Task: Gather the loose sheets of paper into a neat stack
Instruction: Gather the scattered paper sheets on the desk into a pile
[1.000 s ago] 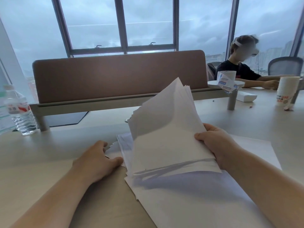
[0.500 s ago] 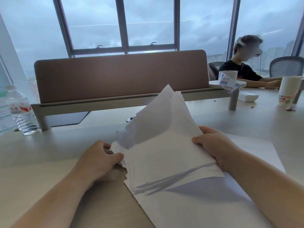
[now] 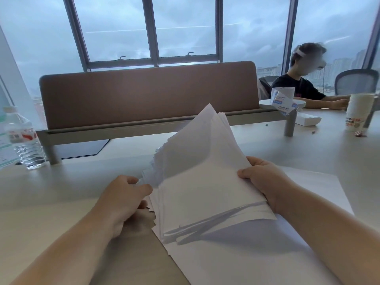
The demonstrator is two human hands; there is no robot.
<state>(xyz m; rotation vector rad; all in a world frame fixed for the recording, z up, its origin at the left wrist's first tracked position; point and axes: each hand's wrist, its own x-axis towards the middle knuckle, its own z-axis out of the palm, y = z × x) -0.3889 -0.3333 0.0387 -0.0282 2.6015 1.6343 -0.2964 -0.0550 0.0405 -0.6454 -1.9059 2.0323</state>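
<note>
Sheets of paper (image 3: 205,182) are held as a raised sheaf over the near middle of the bench (image 3: 51,202), tilted up and away from the viewer, with the lower edges resting on or just above further white sheets (image 3: 308,192) that lie flat on the bench.

Right hand (image 3: 265,179): grip closed on the sheaf's right edge, thumb on the near face, fingers hidden behind the paper. Judged purpose: to carry the weight and hold the sheaf up.

Left hand (image 3: 125,194): fingers curled at the ragged left edges, touching them. Whether it pinches any sheet cannot be told. Judged purpose: to steady or nudge the staggered edges toward alignment.

Orientation: the long axis of the sheaf runs from the near lower edge up to a far corner, which points up and away toward the desk divider (image 3: 148,95). Edges fan out along the left side and at the top corner, so the stack is not yet square.

Flat sheets under and right of the sheaf appear not yet gathered.
</note>
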